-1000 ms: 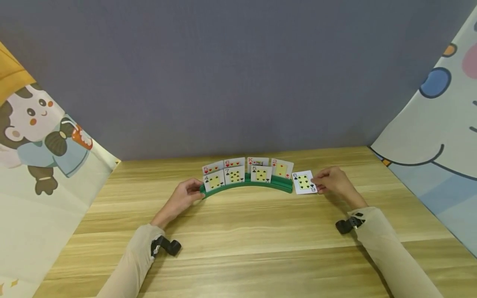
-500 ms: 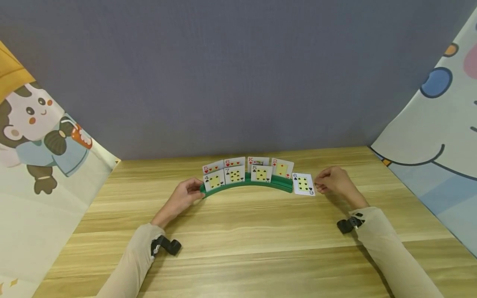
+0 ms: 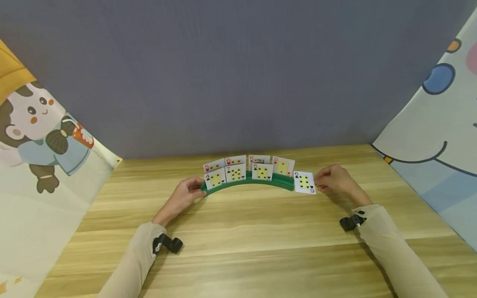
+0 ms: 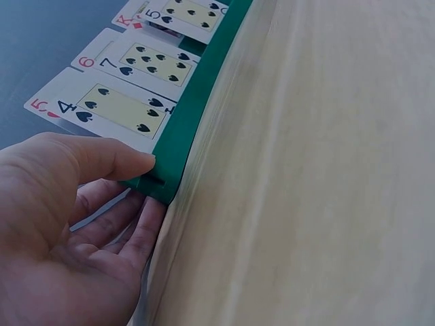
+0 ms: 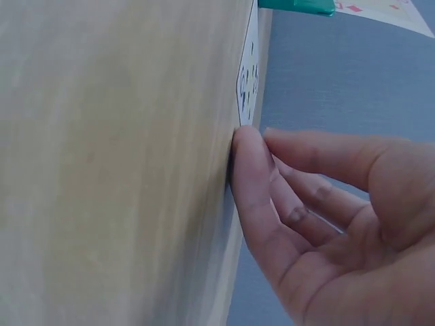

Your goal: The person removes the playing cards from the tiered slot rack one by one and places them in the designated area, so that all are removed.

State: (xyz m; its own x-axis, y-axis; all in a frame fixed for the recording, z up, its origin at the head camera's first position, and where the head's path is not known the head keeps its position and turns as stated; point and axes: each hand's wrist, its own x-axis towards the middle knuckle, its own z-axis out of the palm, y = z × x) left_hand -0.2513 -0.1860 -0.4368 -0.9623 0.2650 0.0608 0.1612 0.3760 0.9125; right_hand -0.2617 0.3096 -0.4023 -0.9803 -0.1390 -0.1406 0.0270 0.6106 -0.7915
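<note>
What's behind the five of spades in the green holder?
The king of diamonds, its top strip showing above. The five of spades hides most of the rest.

The left hand (image 3: 184, 193) was set in a pinch; the right hand (image 3: 335, 180) was held with fingers (image 5: 319, 191) loosely bent.

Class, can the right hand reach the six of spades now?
Likely yes: the right hand is at the edge of the six of spades, lying face up beside the green holder, and nothing visible blocks it.
</note>
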